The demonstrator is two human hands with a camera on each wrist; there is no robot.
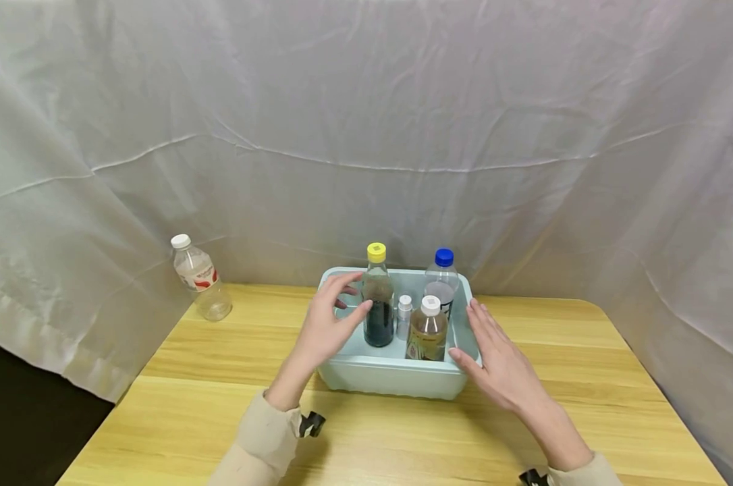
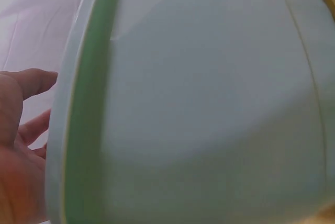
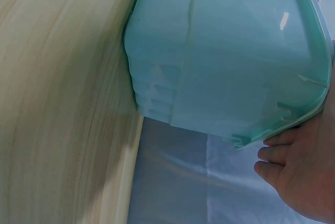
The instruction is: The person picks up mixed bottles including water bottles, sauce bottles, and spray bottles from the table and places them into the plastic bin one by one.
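Observation:
A pale blue-green plastic bin [image 1: 393, 379] stands on the table and holds several bottles. My left hand [image 1: 325, 322] hovers over its left rim, thumb and fingers spread beside the yellow-capped bottle [image 1: 378, 324] of dark liquid; whether they touch it I cannot tell. Along the right rim my right hand [image 1: 501, 364] lies with its fingers straight. A white-capped bottle [image 1: 427, 335], a blue-capped bottle [image 1: 441, 283] and a small clear bottle [image 1: 404, 320] also stand inside. Both wrist views show mostly the bin's outer wall [image 2: 209, 77], with the right fingers [image 3: 277, 153] by the rim.
A clear bottle [image 1: 204, 283] with a white cap and a red-and-white label stands at the table's far left edge. Grey cloth [image 1: 366, 135] hangs behind and around the wooden table [image 1: 233, 358].

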